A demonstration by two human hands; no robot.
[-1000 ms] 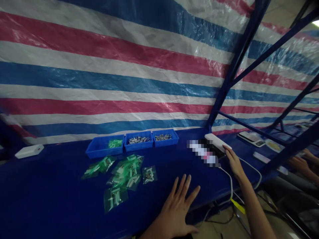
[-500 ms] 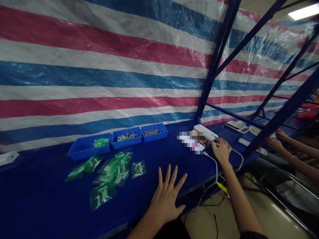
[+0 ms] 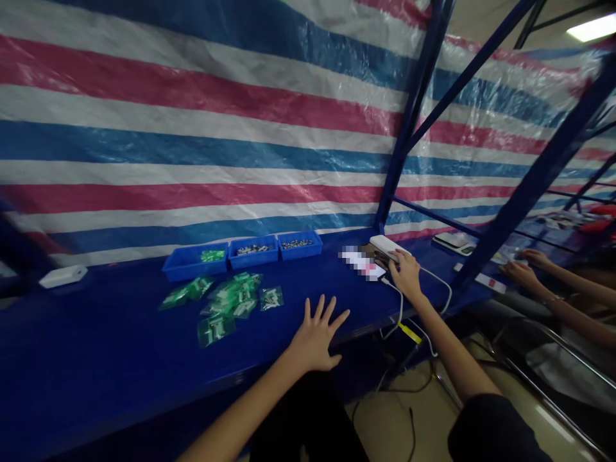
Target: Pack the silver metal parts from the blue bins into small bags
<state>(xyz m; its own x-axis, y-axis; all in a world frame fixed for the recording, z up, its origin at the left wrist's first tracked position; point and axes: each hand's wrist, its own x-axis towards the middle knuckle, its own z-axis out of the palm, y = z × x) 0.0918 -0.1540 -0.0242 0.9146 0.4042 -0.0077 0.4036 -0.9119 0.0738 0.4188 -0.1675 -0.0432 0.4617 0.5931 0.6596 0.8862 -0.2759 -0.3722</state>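
Observation:
My left hand (image 3: 317, 337) lies palm down on the blue table, fingers spread, holding nothing. My right hand (image 3: 407, 277) reaches to the near right end of a phone (image 3: 360, 262), whose screen is blurred out. Its fingers are bent and partly apart; the fingertips are at the phone's edge, beside a white oblong device (image 3: 385, 245). Whether they press the phone or the device I cannot tell. Left of my left hand lie a small clear bag of parts (image 3: 272, 298) and a pile of green-tinted bags (image 3: 233, 295) with whitish parts inside.
Behind the bags stand a blue bin (image 3: 176, 269) with green bags and two blue bins (image 3: 235, 261) (image 3: 301, 253) of small metal parts. A white box (image 3: 63, 276) sits far left. Blue frame posts (image 3: 402, 141) rise at right. Another person's hands (image 3: 522, 273) work beyond them. White cables (image 3: 402, 301) hang off the edge.
The view has shifted, bringing more of the table's left side into sight. My right hand has moved a little over the phone's end. My left hand stays flat and spread.

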